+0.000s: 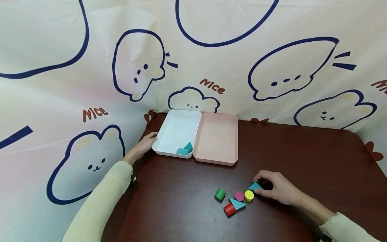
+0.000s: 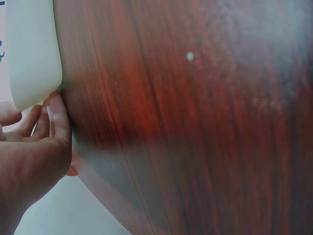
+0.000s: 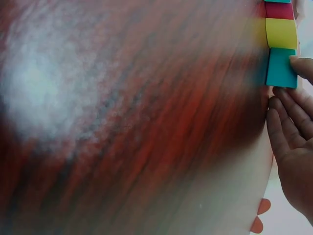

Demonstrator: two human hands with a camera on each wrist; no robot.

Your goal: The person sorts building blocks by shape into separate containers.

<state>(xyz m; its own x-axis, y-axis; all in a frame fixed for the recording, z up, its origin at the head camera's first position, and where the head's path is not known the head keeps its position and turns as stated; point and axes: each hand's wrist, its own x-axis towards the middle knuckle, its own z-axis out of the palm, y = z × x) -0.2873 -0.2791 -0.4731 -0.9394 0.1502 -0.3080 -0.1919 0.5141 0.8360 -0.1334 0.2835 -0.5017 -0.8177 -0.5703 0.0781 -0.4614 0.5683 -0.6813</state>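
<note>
My left hand [image 1: 148, 141] grips the left side of a white tray [image 1: 164, 134]; in the left wrist view its fingers [image 2: 57, 115] lie against the outside of the tray wall [image 2: 34, 58]. Two teal blocks [image 1: 182, 151] lie in that tray's near right corner. At the right, my right hand [image 1: 276, 186] pinches a teal triangular block [image 1: 254, 186] between thumb and fingers, low at the table. Touching or very near this block is a yellow cylinder [image 1: 249, 196], with a magenta cylinder [image 1: 239, 196] beside it. The right wrist view shows the thumb on the teal block [image 3: 281, 68].
A pink tray [image 1: 216, 137] stands right against the white one. Nearer on the dark wooden table [image 1: 175, 198] lie a green cylinder [image 1: 219, 195], a red cylinder [image 1: 229, 210] and another teal triangular block [image 1: 237, 204]. A printed cloth [image 1: 229, 67] hangs behind the table.
</note>
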